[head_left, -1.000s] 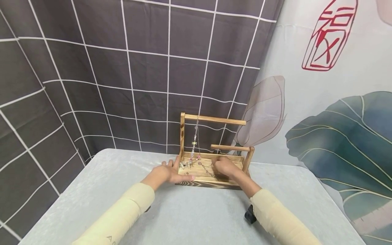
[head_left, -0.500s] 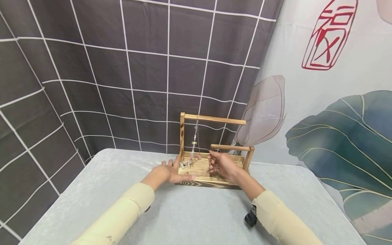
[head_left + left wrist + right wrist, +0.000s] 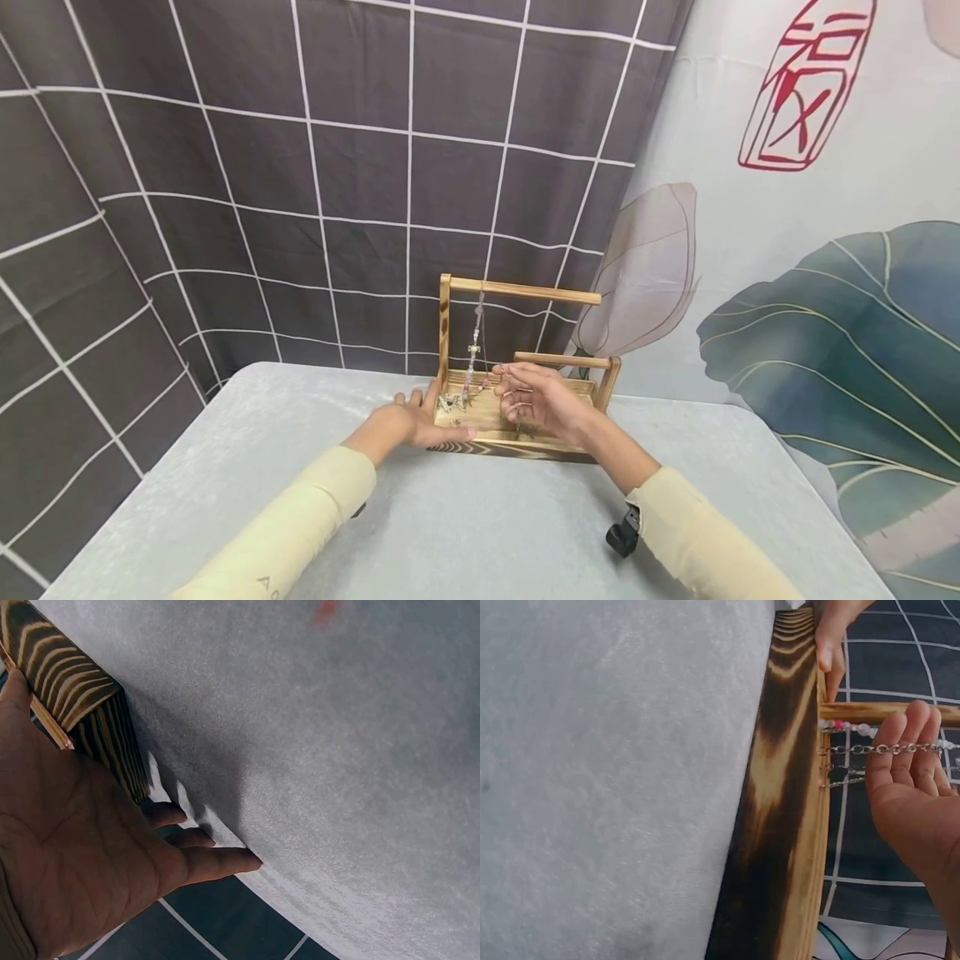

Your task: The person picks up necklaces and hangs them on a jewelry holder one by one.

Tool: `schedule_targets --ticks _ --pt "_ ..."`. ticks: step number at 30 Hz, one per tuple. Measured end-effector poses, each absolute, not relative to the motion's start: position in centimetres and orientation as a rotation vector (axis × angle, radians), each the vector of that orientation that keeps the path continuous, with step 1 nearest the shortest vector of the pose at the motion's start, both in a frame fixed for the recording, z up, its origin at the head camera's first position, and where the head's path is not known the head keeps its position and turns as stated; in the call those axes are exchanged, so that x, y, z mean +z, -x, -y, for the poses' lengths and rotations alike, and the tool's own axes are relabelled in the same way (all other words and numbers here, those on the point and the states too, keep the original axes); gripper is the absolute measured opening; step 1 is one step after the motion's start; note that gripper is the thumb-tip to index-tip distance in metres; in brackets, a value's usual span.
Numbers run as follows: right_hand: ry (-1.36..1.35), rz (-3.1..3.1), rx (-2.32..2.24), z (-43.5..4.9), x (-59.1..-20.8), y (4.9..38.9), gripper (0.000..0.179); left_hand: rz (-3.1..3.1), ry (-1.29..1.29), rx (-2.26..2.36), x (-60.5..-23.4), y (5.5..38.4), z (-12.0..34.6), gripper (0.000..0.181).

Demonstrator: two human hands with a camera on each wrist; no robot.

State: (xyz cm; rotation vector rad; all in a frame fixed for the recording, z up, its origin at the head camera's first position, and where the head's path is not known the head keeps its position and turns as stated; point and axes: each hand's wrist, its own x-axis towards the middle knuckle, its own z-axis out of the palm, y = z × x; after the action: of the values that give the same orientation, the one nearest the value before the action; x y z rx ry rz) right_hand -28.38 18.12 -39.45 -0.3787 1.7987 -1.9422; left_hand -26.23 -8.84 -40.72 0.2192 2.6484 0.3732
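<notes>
The stand [image 3: 517, 450] sits near the back edge of the table [image 3: 480, 517]. The left hand [image 3: 408, 425] is against its front left corner, thumb along the front edge, fingers extended past the left end and not clenched; this appears to steady the stand, not lift it.

The right hand [image 3: 551, 404] is over the right half of the stand, grasping a chain [image 3: 847, 750] between its fingertips. The chain crosses the fingers and drops toward the floor of the stand; the high fingertip hold probably serves to keep its links from bunching. The exact thumb contact cannot be confirmed.

A beaded strand [image 3: 474, 350] hangs from the upper bar [image 3: 547, 293], near its left end, presumably so it falls straight. The lower bar [image 3: 562, 360] is behind the right hand.
</notes>
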Motion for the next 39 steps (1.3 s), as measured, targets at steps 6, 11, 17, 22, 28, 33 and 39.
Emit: schedule_targets --ticks 6,11,17,22,28,33,39 --pt "0.497 -1.787 -1.923 -18.4 -38.9 28.2 0.049 -2.640 -0.243 0.381 -40.2 26.0 9.0 0.130" --pt "0.547 -1.798 -1.925 -18.5 -38.1 28.0 0.049 -2.635 -0.243 0.380 -39.7 25.7 9.1 0.128" --pt "0.531 -1.803 -1.958 -18.2 -37.0 27.8 0.043 -2.632 -0.223 0.404 -40.0 26.0 9.1 0.128" --pt "0.550 -1.806 -1.957 -17.9 -36.5 27.6 0.060 -2.632 -0.213 0.418 -40.3 26.1 9.1 0.128" --pt "0.557 -1.790 -1.975 -17.7 -35.9 27.3 0.071 -2.631 -0.212 0.426 -40.4 25.9 8.8 0.128" --pt "0.560 -1.736 -2.028 -17.4 -35.3 27.2 0.077 -2.640 -0.197 0.424 -40.5 25.9 8.8 0.128" --pt "0.591 -1.570 -2.180 -17.2 -34.9 27.2 0.082 -2.649 -0.211 0.392 -40.5 25.9 9.0 0.132"
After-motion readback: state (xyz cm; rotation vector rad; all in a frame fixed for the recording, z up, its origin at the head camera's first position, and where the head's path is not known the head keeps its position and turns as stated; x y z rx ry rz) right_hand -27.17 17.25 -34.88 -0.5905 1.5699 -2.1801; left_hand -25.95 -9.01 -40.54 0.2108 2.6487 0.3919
